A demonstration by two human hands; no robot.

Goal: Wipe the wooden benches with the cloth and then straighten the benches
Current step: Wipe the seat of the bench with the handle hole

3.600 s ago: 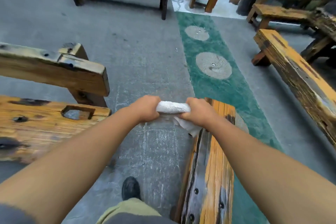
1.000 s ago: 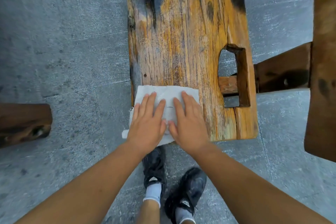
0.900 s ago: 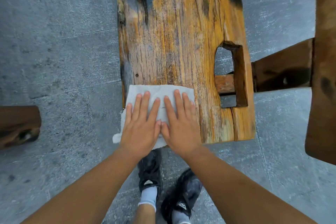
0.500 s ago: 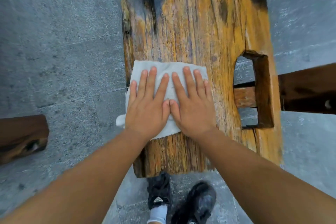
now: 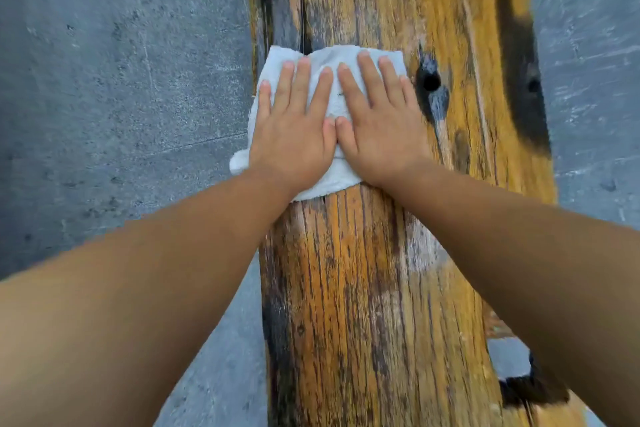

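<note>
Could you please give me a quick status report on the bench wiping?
Both flat: left hand and right hand pressing cloth. Cloth on bench left side, corner overhanging edge. Dark hole beside right hand; nothing blocking.

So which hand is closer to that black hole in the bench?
The right hand: its little finger lies just beside the black hole. The left hand presses the cloth farther off, near the left edge of the bench.

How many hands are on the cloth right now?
2. The left hand presses flat on the left half of the cloth, the right hand on its right half, side by side on the bench.
</note>
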